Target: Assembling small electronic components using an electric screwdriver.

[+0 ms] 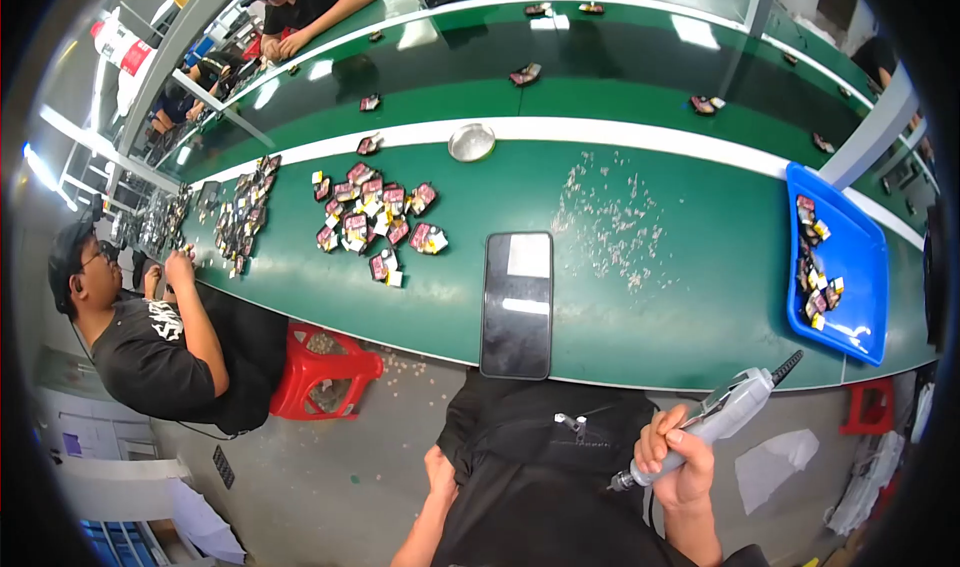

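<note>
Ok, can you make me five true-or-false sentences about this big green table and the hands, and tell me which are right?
1. The right hand holds a grey handheld power tool. True.
2. The left hand is touching the black smartphone. False: it is down by the black clothing, apart from the smartphone.
3. The blue tray has small red-and-black parts in it. True.
4. The round metal dish is inside the blue tray. False: it is at the far side of the green table, by the white strip.
5. The plastic stool by the co-worker on the left is yellow. False: it is red.
</note>
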A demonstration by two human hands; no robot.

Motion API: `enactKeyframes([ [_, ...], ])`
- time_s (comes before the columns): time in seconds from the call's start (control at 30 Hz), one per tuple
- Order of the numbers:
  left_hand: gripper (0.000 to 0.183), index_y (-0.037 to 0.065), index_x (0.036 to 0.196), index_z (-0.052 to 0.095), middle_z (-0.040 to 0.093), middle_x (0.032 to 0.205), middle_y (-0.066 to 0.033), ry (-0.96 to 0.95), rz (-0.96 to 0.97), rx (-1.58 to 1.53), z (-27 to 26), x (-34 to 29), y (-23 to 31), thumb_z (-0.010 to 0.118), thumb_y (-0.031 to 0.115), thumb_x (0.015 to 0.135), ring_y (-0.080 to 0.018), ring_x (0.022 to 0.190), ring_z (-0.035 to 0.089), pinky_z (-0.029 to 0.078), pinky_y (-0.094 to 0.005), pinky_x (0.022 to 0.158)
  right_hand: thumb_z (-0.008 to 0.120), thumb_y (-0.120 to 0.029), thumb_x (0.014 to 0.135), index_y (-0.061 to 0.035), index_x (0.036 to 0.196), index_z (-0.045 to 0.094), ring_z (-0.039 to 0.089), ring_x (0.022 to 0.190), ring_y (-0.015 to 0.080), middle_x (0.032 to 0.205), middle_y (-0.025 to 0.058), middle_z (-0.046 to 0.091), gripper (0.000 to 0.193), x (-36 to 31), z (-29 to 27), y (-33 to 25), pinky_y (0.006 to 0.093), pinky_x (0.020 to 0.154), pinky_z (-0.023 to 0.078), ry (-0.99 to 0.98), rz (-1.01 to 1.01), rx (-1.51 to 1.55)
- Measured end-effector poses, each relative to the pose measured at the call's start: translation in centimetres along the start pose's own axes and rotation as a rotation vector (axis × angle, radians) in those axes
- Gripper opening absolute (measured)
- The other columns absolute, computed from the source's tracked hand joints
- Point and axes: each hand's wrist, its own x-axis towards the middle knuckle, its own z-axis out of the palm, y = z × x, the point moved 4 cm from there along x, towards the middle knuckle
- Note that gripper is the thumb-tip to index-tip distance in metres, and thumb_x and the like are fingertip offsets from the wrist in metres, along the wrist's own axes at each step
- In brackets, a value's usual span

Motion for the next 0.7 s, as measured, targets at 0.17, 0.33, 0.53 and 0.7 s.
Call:
enactKeyframes([
  [0.17,0.022,-0.005,0.095,0.063,0.066,0.084,-0.0051,-0.126,0.041,0.232,0.6,-2.2,0.9,0.057,0.016,0.088,-0.0106,0.081,0.056,0.047,-0.0289,0.072,0.057,-0.009,0.079,-0.0008,0.086,0.056,0.049,0.054,0.0205,0.066,0.0112,0.052,0.011,0.8,0.1,-1.2,0.0333,0.05,0.041,-0.064,0.061,-0.012],
  [0.33,0.051,-0.004,0.108,0.058,0.065,0.094,-0.0128,-0.129,-0.078,0.566,1.1,-4.7,2.5,0.041,0.042,0.094,-0.0177,0.09,0.057,0.045,-0.034,0.081,0.056,-0.009,0.08,-0.0001,0.087,0.056,0.047,0.05,0.0184,0.061,0.0092,0.048,0.011,1.1,0.4,-2.0,0.0321,0.049,0.041,-0.066,0.1,-0.033],
  [0.53,0.054,-0.001,0.125,0.052,0.061,0.116,-0.0129,-0.154,-0.097,0.626,0.5,-6.1,3.3,0.038,0.043,0.097,-0.021,0.108,0.054,0.041,-0.0327,0.093,0.057,-0.007,0.081,0.0013,0.091,0.058,0.05,0.055,0.0195,0.065,0.0118,0.053,0.013,1.9,-0.6,-2.8,0.033,0.053,0.042,-0.137,0.099,0.002],
  [0.7,0.038,-0.003,0.12,0.058,0.062,0.113,-0.0031,-0.646,-0.301,0.633,-5.5,-5.7,3.1,0.051,0.026,0.096,-0.0115,0.107,0.053,0.04,-0.0261,0.094,0.057,-0.015,0.081,0.0032,0.102,0.056,0.051,0.055,0.0201,0.066,0.0113,0.053,0.028,3.5,-0.3,-4.3,0.0342,0.055,0.043,-0.198,-0.037,0.098],
])
